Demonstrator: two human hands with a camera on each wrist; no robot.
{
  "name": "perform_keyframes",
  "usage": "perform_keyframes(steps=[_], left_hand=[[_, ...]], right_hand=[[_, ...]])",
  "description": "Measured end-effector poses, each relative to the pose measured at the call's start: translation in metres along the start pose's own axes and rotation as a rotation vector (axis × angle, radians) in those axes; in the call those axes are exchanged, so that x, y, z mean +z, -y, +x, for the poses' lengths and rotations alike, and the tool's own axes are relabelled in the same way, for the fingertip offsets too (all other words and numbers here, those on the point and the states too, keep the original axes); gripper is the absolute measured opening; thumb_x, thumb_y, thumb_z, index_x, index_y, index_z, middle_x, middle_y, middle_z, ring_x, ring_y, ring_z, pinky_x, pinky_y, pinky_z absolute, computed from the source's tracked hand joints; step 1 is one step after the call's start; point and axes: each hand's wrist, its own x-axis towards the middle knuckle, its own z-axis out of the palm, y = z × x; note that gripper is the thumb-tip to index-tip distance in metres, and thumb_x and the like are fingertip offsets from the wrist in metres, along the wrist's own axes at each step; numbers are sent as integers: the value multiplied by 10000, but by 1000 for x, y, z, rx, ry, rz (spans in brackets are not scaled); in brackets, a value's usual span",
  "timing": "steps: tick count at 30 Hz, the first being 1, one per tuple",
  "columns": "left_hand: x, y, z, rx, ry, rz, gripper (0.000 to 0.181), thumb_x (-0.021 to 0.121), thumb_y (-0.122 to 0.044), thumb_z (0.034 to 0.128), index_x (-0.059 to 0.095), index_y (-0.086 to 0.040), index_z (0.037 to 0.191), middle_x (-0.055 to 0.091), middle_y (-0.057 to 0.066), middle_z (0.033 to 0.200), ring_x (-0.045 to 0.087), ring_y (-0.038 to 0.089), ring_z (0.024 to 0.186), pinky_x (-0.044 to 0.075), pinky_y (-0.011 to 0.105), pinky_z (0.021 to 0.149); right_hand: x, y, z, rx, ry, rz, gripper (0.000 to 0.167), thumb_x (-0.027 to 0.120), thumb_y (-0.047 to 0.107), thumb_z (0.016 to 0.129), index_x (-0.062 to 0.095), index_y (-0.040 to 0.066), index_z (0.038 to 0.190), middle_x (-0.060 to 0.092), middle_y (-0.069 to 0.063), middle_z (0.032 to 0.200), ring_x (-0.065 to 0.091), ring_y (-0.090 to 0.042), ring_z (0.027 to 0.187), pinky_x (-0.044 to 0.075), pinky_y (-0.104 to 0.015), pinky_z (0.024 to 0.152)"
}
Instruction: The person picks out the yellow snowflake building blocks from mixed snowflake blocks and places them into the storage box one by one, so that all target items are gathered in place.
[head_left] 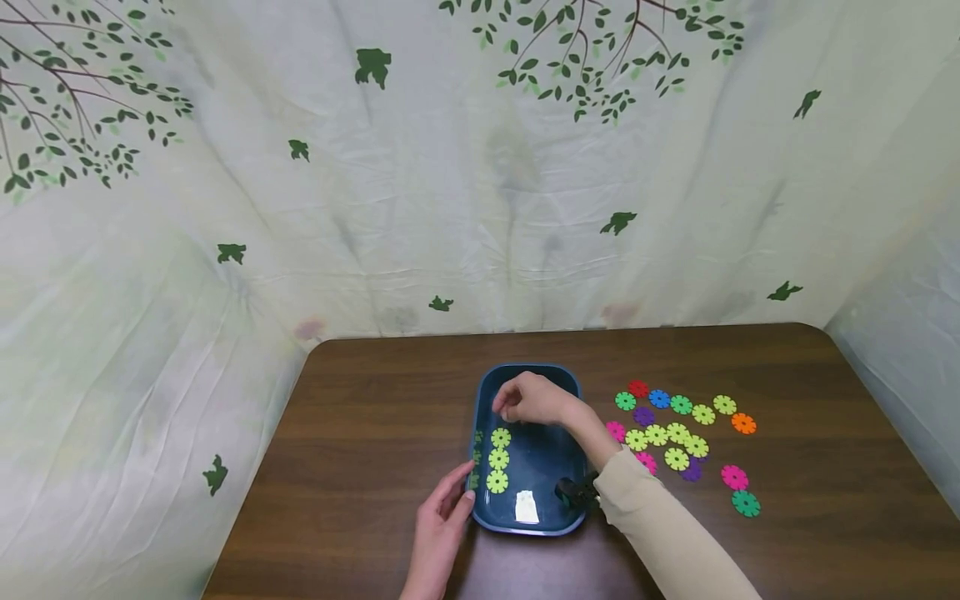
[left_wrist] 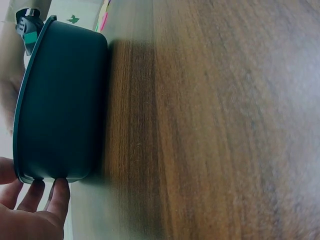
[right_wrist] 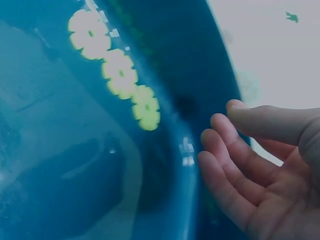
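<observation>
Head cam gets my right hand (head_left: 534,400) over the blue tray (head_left: 540,467), three yellow flower discs (head_left: 498,453) inside, multicoloured discs (head_left: 677,432) alongside, left wrist adds the outer wall (left_wrist: 65,100) with my left hand (left_wrist: 40,215) touching, fingers unclenched, and right wrist shows loosely curled fingers (right_wrist: 240,150) holding nothing.

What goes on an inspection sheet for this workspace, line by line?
Surface: brown wood-grain table.
Job's things: blue tray with three yellow-green flower-shaped discs in a row; multicoloured loose discs on the table to its right.
Clutter: nothing seen.
Grippers: left hand touches the tray's left side; right hand is over the tray, no disc visible in it.
Cables: nothing seen.
Surroundings: pale drapes printed with branches.
</observation>
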Motion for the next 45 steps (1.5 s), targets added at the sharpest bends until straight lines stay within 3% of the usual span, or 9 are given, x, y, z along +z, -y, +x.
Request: perform_keyframes(steps=[8, 17, 25, 32, 38, 45], left_hand=[[0, 1, 0, 9, 5, -9, 393, 579, 0, 946, 613, -88, 1328, 540, 109, 1399, 501, 286, 1287, 438, 312, 1016], [1, -1, 0, 0, -7, 0, 388, 578, -15, 952, 614, -99, 1330, 534, 103, 1407, 481, 280, 1307, 421, 350, 1040], [0, 1, -1, 0, -22, -1, 386, 582, -3, 946, 623, -93, 1319, 547, 98, 1394, 487, 272, 1301, 426, 316, 1026], [1, 0, -1, -10, -18, 10, 379, 589, -40, 954, 625, -121, 1323, 538, 99, 1405, 479, 284, 1307, 423, 384, 1042], [1, 0, -1, -8, -22, 16, 384, 585, -36, 954, 620, -118, 1328, 535, 93, 1408, 462, 287, 1320, 409, 417, 1053], [0, 2, 0, 6, -12, -6, 386, 589, -18, 947, 623, -103, 1323, 546, 76, 1396, 461, 256, 1319, 410, 332, 1041]], right_hand=[[-8, 11, -14, -77, -19, 51, 139, 651, 66, 926, 713, 23, 1042, 673, 9, 870, 601, -150, 776, 535, -295, 735], [-9, 17, -38, -126, -49, 111, 178, 631, 128, 958, 697, 77, 1116, 696, -14, 1024, 642, -140, 887, 546, -295, 787], [-4, 11, -60, -84, -110, 133, 205, 649, 198, 957, 691, 147, 1152, 678, 48, 1055, 617, -144, 949, 543, -336, 825], [-1, 2, -76, -34, -217, 131, 235, 686, 225, 932, 681, 236, 1167, 668, 47, 1142, 605, -127, 997, 518, -371, 882], [2, -7, -91, -47, -258, 168, 250, 671, 191, 945, 669, 196, 1195, 664, -67, 1179, 615, -166, 997, 544, -349, 854], [0, -17, -109, -13, -329, 200, 277, 699, 254, 926, 674, 178, 1191, 666, 26, 1108, 618, -181, 990, 544, -270, 833]])
